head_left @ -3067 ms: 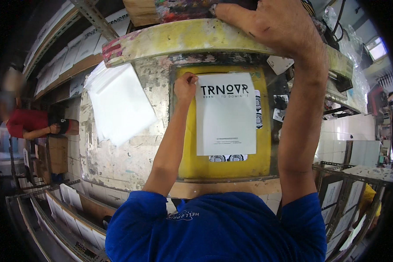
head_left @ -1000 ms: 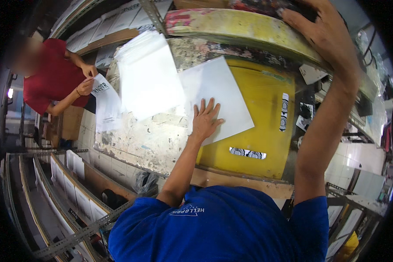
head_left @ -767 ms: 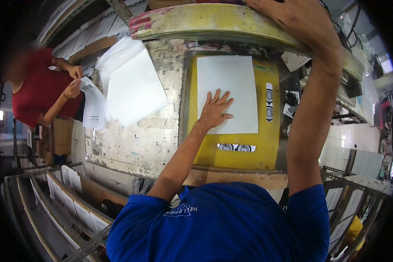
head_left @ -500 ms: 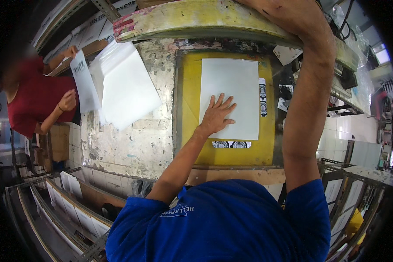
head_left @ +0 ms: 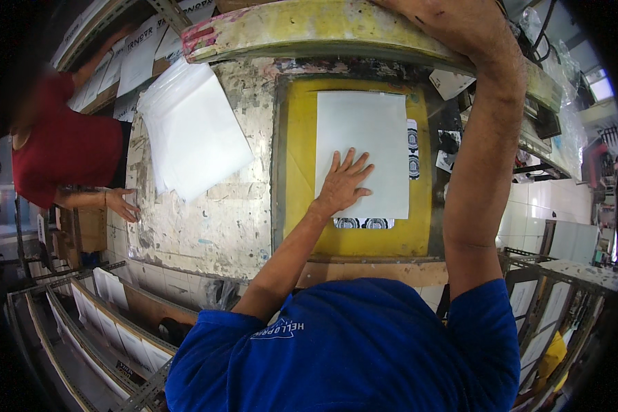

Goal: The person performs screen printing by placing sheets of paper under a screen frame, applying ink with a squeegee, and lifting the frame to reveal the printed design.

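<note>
My left hand [head_left: 345, 184] lies flat with fingers spread on a white rectangular sheet [head_left: 364, 123]. That sheet rests on a yellow panel [head_left: 298, 147] set in the worktable. Small strips with dark round printed emblems [head_left: 362, 223] show at its lower and right edges. My right arm reaches up to a long, paint-stained yellowish frame bar [head_left: 309, 29] across the far side. My right hand [head_left: 460, 24] is against that bar at the top edge of the view; its fingers are mostly out of sight.
A loose stack of white sheets [head_left: 202, 130] lies on the stained table [head_left: 199, 233], left of the panel. Beyond it, a person in a red top [head_left: 72, 151] stands by a rack holding printed sheets [head_left: 139, 58]. More racks [head_left: 99, 336] fill the lower left.
The person in red has put the printed sheet on the rack and lowered a hand to the table's edge. My hands stay practically in place.
</note>
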Motion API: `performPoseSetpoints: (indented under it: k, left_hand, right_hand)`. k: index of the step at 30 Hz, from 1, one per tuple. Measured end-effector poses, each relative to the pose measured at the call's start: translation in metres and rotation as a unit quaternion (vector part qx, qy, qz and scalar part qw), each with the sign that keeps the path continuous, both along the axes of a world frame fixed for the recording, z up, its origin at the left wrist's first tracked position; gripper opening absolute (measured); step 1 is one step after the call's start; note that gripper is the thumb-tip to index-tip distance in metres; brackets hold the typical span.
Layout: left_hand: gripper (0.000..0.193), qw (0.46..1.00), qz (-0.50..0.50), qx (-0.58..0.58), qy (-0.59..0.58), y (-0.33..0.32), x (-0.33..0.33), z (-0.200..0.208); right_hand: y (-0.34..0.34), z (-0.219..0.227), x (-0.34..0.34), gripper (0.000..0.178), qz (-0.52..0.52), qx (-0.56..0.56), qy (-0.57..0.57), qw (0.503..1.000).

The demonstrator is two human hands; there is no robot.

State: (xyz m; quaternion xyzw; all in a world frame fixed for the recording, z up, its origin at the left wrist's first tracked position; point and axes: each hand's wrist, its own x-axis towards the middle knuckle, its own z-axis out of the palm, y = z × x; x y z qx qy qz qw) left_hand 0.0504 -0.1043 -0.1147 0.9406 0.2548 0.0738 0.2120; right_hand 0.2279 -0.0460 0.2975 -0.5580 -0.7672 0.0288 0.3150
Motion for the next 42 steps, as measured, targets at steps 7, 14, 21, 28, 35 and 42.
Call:
performPoseSetpoints:
  k: [7, 14, 21, 28, 35, 42]
  left_hand:
    - [0.071, 0.999, -0.011, 0.008, -0.048, 0.001, -0.004, -0.003]
    - [0.102, 0.823, 0.198, -0.167, -0.506, -0.002, -0.043, 0.112]
    - [0.11, 0.67, 0.34, -0.313, -0.581, -0.053, -0.12, 0.131]
    - [0.092, 0.817, 0.35, -0.213, -0.406, -0.101, -0.166, 0.029]
    - [0.082, 0.907, 0.357, -0.016, -0.223, -0.101, -0.177, 0.008]
    - [0.08, 0.904, 0.375, -0.045, -0.2, -0.107, -0.181, 0.006]
  right_hand:
    - [0.0, -0.006, -0.001, 0.039, 0.034, 0.042, 0.0, 0.999]
    - [-0.048, -0.042, -0.018, 0.046, -0.065, 0.042, -0.035, 0.996]
    - [-0.145, -0.132, -0.065, 0.061, -0.081, 0.015, -0.091, 0.993]
    - [-0.164, -0.27, -0.065, 0.053, -0.052, -0.098, 0.036, 0.993]
    - [-0.168, -0.33, -0.08, 0.086, -0.08, -0.248, -0.101, 0.96]
    - [-0.076, -0.366, -0.03, 0.084, -0.103, -0.144, -0.068, 0.982]
